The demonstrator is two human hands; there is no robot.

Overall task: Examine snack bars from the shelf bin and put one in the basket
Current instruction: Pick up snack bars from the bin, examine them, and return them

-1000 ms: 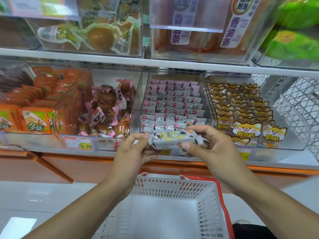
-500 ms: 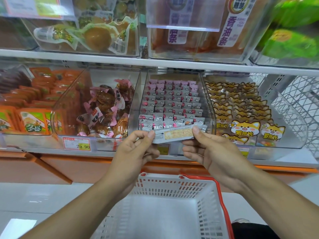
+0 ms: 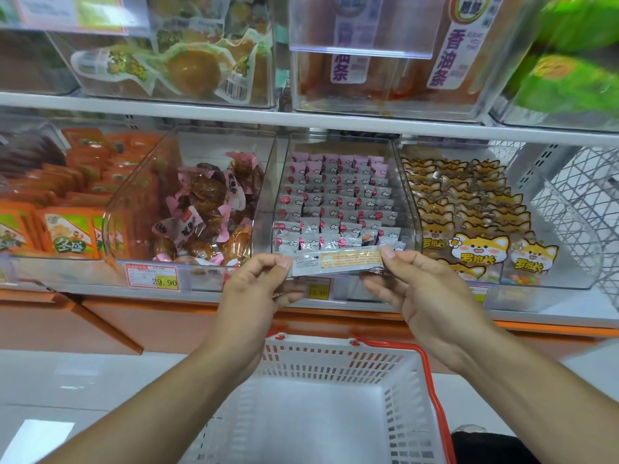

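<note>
Left hand (image 3: 258, 289) and right hand (image 3: 418, 289) each pinch one end of a snack bar (image 3: 336, 261), held level before the shelf bin (image 3: 341, 209): examination step. Next, probably, lowering it into the basket (image 3: 335, 363) below.

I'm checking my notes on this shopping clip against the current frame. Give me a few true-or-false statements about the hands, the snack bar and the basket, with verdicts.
1. Both hands hold one snack bar by its ends. True: the left hand and right hand each pinch an end.
2. The bar already lies in the basket. False: it is held in front of the shelf bin, above the basket.
3. The basket handle is orange-red. True.
4. The bar's bin is the leftmost on the shelf. False: other bins stand on both sides of it.
</note>
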